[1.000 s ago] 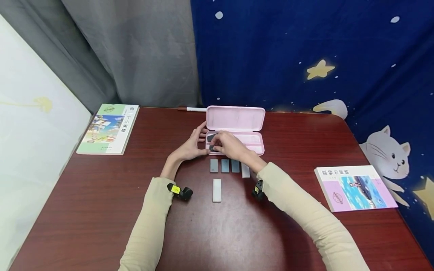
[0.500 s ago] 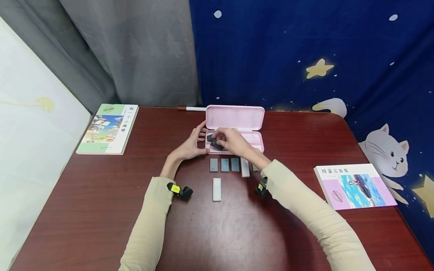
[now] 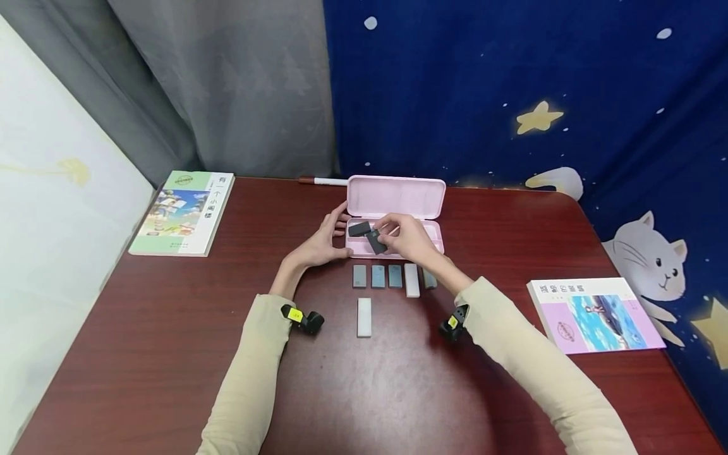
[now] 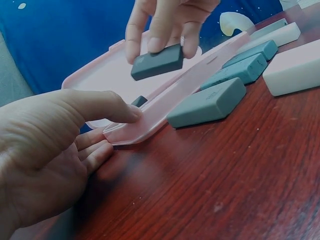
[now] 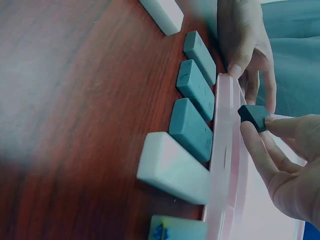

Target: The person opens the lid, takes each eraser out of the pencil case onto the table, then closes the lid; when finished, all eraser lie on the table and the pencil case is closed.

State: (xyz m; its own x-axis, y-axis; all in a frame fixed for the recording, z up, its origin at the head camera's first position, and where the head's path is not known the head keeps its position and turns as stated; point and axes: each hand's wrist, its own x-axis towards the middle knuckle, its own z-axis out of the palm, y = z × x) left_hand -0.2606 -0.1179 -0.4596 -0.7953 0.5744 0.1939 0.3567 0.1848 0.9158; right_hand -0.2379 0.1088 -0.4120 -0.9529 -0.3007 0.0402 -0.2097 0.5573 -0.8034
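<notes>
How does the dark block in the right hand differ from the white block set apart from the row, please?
The dark block is pinched in the right hand; the white block lies on the table. The dark block is near-black, the white block pale. Both look rectangular.

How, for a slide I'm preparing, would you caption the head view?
The left hand rests against an open pink case while the right hand pinches a dark block over it.

the tabletop (image 3: 489,237) right of the pink case (image 3: 436,231) gives passage; raised lid (image 3: 396,197) behind, block row (image 3: 395,276) in front, left hand (image 3: 320,247) at its left end bar the way.
</notes>
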